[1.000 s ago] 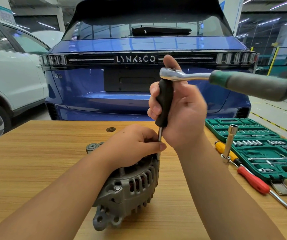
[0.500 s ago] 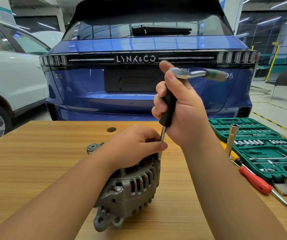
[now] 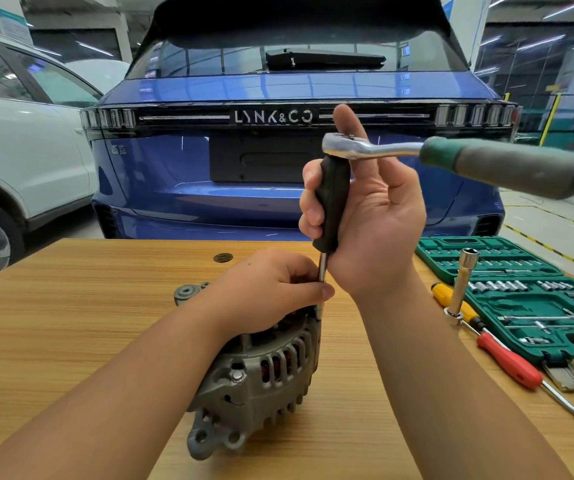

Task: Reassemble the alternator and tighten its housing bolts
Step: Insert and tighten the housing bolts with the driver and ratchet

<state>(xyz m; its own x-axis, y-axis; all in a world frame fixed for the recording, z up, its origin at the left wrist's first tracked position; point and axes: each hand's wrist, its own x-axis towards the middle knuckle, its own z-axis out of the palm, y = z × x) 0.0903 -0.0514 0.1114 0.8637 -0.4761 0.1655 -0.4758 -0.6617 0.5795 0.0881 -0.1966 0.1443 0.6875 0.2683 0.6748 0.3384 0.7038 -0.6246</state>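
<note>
A grey alternator point(image 3: 257, 379) lies on the wooden table point(image 3: 71, 323), with one housing bolt point(image 3: 237, 375) showing on its near flange. My left hand point(image 3: 271, 289) rests on top of the alternator and pinches the steel shank of a black-handled extension driver point(image 3: 330, 206) that stands upright on the housing's right edge. My right hand point(image 3: 372, 220) grips that black handle. A ratchet wrench point(image 3: 469, 161) with a green and grey grip sits on the driver's top, its handle pointing right.
An open green socket case point(image 3: 527, 299) lies at the right. Beside it are a yellow screwdriver point(image 3: 455, 303), a red screwdriver point(image 3: 517, 365) and an upright long socket point(image 3: 462, 282). A blue car point(image 3: 209, 168) stands behind the table, a white car point(image 3: 19, 150) at left.
The ratchet handle swung away towards the car half a second ago and has swung back to point right. My left hand and the alternator stayed put.
</note>
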